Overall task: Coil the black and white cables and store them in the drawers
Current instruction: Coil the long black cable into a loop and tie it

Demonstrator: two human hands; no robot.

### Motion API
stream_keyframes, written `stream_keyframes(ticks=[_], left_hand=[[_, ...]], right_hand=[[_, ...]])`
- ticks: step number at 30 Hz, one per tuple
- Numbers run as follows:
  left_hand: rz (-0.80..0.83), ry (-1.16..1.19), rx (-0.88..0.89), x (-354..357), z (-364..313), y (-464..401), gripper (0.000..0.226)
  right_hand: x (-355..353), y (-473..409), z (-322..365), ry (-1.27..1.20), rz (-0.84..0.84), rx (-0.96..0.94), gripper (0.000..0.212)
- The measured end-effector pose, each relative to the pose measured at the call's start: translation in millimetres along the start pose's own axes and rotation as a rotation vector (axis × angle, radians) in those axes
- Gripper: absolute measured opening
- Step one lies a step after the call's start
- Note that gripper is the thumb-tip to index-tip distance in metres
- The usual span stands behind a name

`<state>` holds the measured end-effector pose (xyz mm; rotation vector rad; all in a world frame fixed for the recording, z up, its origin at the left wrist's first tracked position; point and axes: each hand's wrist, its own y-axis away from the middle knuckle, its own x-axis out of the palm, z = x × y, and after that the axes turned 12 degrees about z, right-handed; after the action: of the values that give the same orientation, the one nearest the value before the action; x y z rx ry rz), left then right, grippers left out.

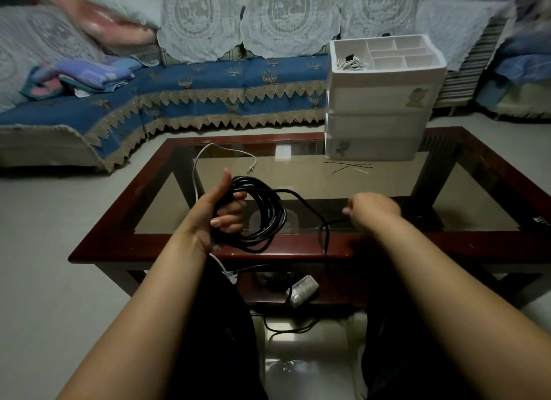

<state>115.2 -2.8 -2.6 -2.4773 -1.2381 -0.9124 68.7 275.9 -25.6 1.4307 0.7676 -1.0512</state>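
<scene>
My left hand (219, 212) grips a coil of black cable (262, 218) above the near edge of the glass coffee table (417, 241), thumb up. A loose strand runs from the coil to my right hand (372, 210), which pinches it, then drops below the table edge. A white cable (222, 151) loops over the glass behind my left hand and passes under my wrist. The white drawer unit (378, 125) stands at the table's far right, its drawers shut. Its top tray holds a small bundle of ties.
Thin black and white twist ties (350, 167) lie on the glass in front of the drawers. A clear plug box (302, 291) and more black cable sit on the lower shelf. A blue-covered sofa (185, 101) runs behind the table.
</scene>
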Motion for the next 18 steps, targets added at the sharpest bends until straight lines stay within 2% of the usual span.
stream_keyframes(ticks=[1, 2, 3, 5, 7, 9, 11, 13, 16, 18], left_hand=[[-0.017, 0.010, -0.014, 3, 1, -3, 0.053], [-0.039, 0.009, -0.034, 6, 3, -6, 0.052], [-0.064, -0.004, -0.059, 10, 5, -10, 0.049], [-0.118, -0.057, -0.114, 18, 9, -16, 0.045], [-0.132, -0.099, -0.152, 23, 13, -20, 0.046], [-0.111, -0.105, -0.151, 25, 16, -23, 0.049], [-0.063, -0.079, -0.140, 24, 17, -22, 0.055], [-0.001, -0.071, -0.132, 22, 17, -21, 0.060], [0.112, -0.098, -0.141, 23, 19, -20, 0.066], [0.179, -0.115, -0.151, 23, 22, -20, 0.061]], right_hand=[[5, 1, 6, 0.089, -0.004, -0.067, 0.033], [7, 4, 11, 0.107, -0.077, -0.174, 0.033], [8, 9, 16, 0.031, -0.180, -0.313, 0.035], [2, 24, 28, -0.345, -0.280, -0.626, 0.038], [-5, 40, 43, -0.633, -0.132, -0.839, 0.041], [-7, 50, 52, -0.597, -0.011, -0.885, 0.052], [-7, 54, 53, -0.399, -0.053, -0.857, 0.054], [-6, 52, 50, -0.322, -0.115, -0.823, 0.047], [-8, 44, 44, -0.528, 0.071, -0.808, 0.041], [-17, 41, 39, -0.544, 0.217, -0.784, 0.057]])
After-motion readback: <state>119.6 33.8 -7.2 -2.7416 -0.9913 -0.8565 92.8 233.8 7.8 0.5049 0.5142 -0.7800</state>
